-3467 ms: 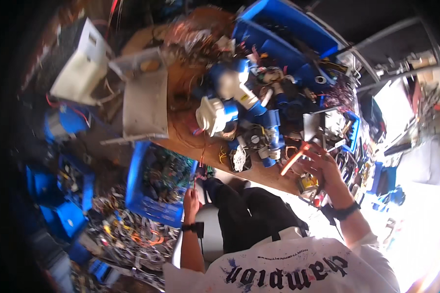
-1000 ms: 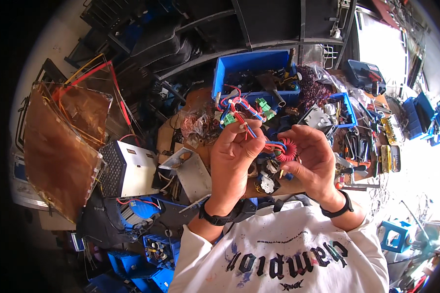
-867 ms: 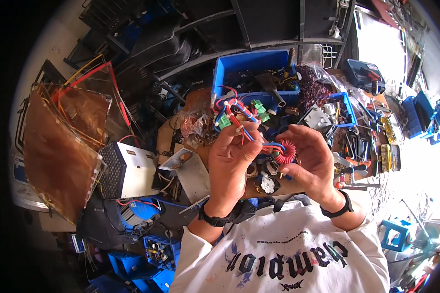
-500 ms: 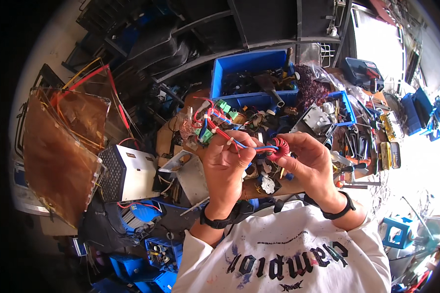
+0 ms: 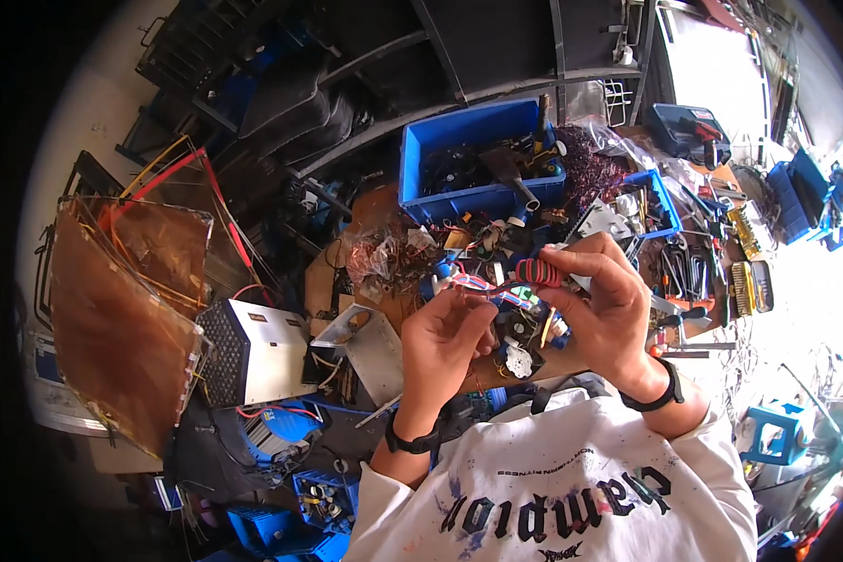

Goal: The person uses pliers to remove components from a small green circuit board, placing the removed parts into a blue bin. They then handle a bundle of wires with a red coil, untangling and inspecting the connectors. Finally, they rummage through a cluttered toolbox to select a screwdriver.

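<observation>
Between the thumb and fingers of my right hand (image 5: 601, 304) is a ring-shaped coil (image 5: 537, 273) wound with red wire, seen more from its side. Red, blue and white wires (image 5: 476, 282) run leftward from below the coil toward my left hand (image 5: 448, 337). That hand is closed in a pinch at the wires, its fingertips partly hidden. Green connectors (image 5: 523, 296) show just under the coil, close to my right thumb. Both hands are raised over a workbench crowded with loose parts.
A blue bin (image 5: 482, 199) of dark parts stands at the back. To the left are a white metal box (image 5: 270, 348) and a large brown panel (image 5: 122, 328). Hand tools (image 5: 686, 272) lie at the right, with a brass-coloured brush (image 5: 742, 288) beside them.
The wires and green connectors that stuck out beyond my left hand now lie between my hands, near the coil. The coil has turned side-on, and my left hand has rotated.
</observation>
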### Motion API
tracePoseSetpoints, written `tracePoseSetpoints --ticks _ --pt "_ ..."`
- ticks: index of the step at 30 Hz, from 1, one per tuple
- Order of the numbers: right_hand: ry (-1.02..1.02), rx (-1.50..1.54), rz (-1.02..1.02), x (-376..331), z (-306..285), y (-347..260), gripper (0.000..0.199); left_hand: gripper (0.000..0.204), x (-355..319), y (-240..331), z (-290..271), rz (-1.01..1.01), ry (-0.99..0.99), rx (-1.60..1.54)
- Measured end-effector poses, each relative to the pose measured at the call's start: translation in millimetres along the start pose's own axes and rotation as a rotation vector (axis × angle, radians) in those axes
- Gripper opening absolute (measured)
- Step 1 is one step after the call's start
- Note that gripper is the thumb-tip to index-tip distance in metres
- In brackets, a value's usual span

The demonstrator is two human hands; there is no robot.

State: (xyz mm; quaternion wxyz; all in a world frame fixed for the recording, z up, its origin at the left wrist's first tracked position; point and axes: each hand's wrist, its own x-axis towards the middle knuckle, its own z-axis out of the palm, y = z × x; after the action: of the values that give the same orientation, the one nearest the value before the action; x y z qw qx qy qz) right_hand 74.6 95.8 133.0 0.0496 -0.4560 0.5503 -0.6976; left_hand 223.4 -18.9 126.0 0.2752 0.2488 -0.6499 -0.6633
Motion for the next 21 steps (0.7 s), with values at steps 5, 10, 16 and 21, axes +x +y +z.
tracePoseSetpoints --ticks 5,10,16,21 --pt "-0.021 -0.09 -0.061 8 -2 -3 0.032 0.015 6 1 -2 0.129 0.068 0.637" --pt "0.025 -0.059 -0.078 13 -3 4 0.028 0.022 16 23 17 0.661 0.201 0.7" --pt "-0.03 -0.134 -0.233 19 -4 0 0.034 0.039 28 21 21 0.726 0.03 0.476" --pt "0.015 -0.166 -0.285 21 -11 -9 0.037 0.033 26 12 26 0.441 0.036 0.035"
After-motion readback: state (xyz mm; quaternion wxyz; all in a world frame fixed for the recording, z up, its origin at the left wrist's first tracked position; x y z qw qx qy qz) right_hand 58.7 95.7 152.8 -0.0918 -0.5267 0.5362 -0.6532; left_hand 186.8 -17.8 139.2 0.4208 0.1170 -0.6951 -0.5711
